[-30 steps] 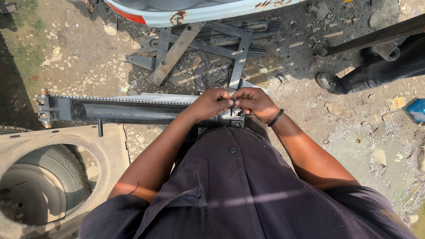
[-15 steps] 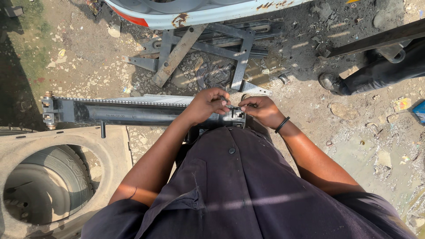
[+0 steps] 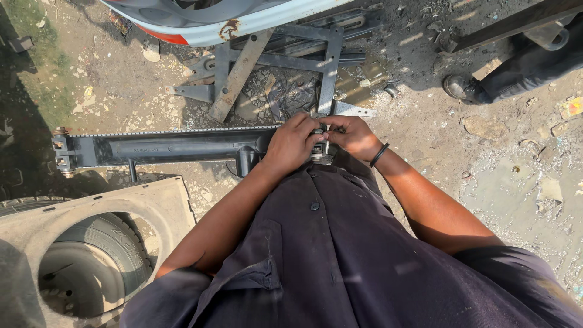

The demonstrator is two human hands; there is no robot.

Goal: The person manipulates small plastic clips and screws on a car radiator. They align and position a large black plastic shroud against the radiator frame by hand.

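Head cam: 2 hands, left hand (image 3: 294,144) & right hand (image 3: 352,136), on 1 radiator (image 3: 164,147).

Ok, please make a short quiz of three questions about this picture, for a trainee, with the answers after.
1. True or false: both hands meet at one end of the long black radiator.
2. Which hand wears a dark band on its wrist? A) left hand B) right hand
3. What lies inside the round hole of the beige panel at lower left?

Key:
1. True. The two hands close together over a small fitting at the radiator's end nearest the body; the fitting itself is mostly hidden.
2. B. The wrist band is on the right wrist.
3. A tyre, seen through the opening.
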